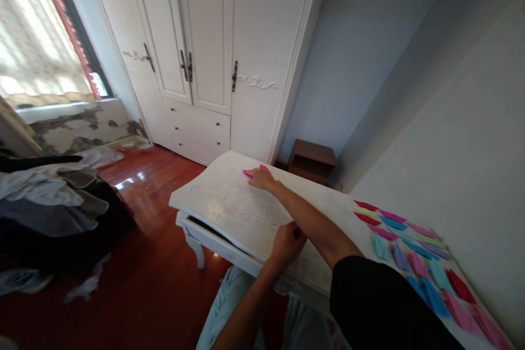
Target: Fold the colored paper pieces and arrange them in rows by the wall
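My right hand [261, 179] reaches across the white table [217, 191] to its far part. Its fingers are closed over a bright pink piece [265, 168], thin like folded paper or cloth, whose pointed ends stick out on both sides. Whether the piece rests on the tabletop I cannot tell. Nearer to me, my left hand [287, 245] is curled just below my right forearm, over the table's front part. A small dark spot shows between its fingers; what it is, if anything, stays unclear.
Rows of coloured folded pieces [418, 257] lie on the table's right part, by the wall. A drawer [221, 243] under the front edge stands slightly out. Beyond are a white wardrobe [205, 38] and a brown nightstand [314, 153]. Clothes [45, 197] are heaped at left.
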Available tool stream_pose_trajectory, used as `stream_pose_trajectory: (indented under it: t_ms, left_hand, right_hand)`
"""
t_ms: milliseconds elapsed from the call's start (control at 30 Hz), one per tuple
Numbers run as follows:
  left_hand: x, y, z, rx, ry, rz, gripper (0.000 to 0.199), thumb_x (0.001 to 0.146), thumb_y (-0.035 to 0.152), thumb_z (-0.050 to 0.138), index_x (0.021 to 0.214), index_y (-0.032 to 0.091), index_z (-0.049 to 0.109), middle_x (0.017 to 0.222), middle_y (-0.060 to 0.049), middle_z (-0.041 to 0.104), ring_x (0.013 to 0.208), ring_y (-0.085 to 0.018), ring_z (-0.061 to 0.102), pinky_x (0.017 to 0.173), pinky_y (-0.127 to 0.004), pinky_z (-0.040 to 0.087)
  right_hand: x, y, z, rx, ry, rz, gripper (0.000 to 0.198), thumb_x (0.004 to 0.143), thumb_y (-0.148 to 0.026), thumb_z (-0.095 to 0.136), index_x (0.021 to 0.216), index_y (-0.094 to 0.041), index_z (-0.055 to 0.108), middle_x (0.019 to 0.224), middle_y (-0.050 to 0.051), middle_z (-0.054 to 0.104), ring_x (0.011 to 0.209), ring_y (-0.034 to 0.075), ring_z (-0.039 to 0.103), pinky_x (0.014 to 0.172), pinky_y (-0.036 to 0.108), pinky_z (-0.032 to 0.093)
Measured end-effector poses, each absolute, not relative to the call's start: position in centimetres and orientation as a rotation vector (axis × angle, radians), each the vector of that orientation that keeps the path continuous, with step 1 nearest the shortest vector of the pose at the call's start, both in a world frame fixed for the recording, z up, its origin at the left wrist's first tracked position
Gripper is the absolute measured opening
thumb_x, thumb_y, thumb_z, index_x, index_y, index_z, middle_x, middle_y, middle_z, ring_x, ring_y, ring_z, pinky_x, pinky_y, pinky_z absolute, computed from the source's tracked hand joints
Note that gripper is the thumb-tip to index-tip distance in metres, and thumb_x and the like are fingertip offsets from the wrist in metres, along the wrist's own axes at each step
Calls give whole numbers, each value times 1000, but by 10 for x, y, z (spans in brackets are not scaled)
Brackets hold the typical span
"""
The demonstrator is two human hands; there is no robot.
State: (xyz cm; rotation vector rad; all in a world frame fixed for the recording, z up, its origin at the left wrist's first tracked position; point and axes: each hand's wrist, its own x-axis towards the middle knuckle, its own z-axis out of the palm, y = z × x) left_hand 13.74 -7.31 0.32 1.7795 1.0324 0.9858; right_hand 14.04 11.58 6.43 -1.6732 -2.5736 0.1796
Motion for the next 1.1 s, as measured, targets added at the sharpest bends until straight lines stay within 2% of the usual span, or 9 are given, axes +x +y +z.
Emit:
stream_pose_trajectory:
  t_ms: [233,333,467,533,633,767,833,1000,1100]
  left_hand:
    - [138,-71,3,1745,1071,971,15,71,15,54,60,11,63,59,-6,64,56,-16,55,53,-24,34]
    - [138,-72,3,1735,1044,978,13,71,15,55,62,11,64,61,-6,64,58,-16,57,54,-24,36]
    - [138,-72,4,1711,1011,1000,10,71,15,55,70,12,65,64,-4,65,59,-15,56,56,-23,37]
    - [138,-72,5,1695,1003,1018,10,71,14,54,71,12,64,65,-4,65,59,-15,56,56,-23,37]
    - [138,-72,4,1674,989,1040,10,72,15,54,70,12,63,64,-3,63,58,-14,54,55,-23,36]
    - [139,-72,3,1660,969,1049,9,71,16,55,70,13,64,64,-3,64,57,-13,54,54,-22,36]
    - [139,-71,2,1658,963,1048,10,71,15,55,71,13,64,65,-3,65,58,-14,54,55,-23,37]
    - [139,-71,2,1653,964,1057,13,74,17,54,73,13,66,66,-3,65,60,-14,55,56,-22,38]
    - [139,-71,2,1630,963,1080,14,76,20,54,74,13,65,63,-2,63,58,-13,54,56,-22,37]
  right_hand:
    - [130,126,45,-1624,-2558,198,49,79,-12,52,126,-24,59,127,6,63,114,25,57,94,36,44]
    - [136,123,42,-1539,-2544,234,53,76,-13,58,127,-24,58,131,4,60,118,23,54,97,33,42]
    - [148,122,38,-1510,-2471,285,56,78,-20,62,133,-18,53,135,9,56,121,22,52,100,33,39]
    - [153,124,35,-1529,-2434,326,48,81,-23,61,128,-16,58,129,11,61,118,23,55,99,35,41]
    - [156,128,30,-1552,-2384,417,37,80,-25,63,117,-18,65,116,8,68,108,22,60,92,33,45]
    - [153,130,24,-1604,-2278,541,48,69,-24,75,115,-17,65,102,6,71,89,18,65,78,27,48]
    - [152,127,24,-1616,-2230,594,46,64,-21,78,109,-15,67,95,5,71,81,17,65,72,25,47]
    - [162,107,35,-1588,-2101,685,21,61,-13,74,81,-15,70,74,0,68,68,14,60,64,23,44]
    - [177,87,45,-1546,-1988,734,13,62,-20,75,70,-15,65,69,0,65,65,13,57,62,23,44]
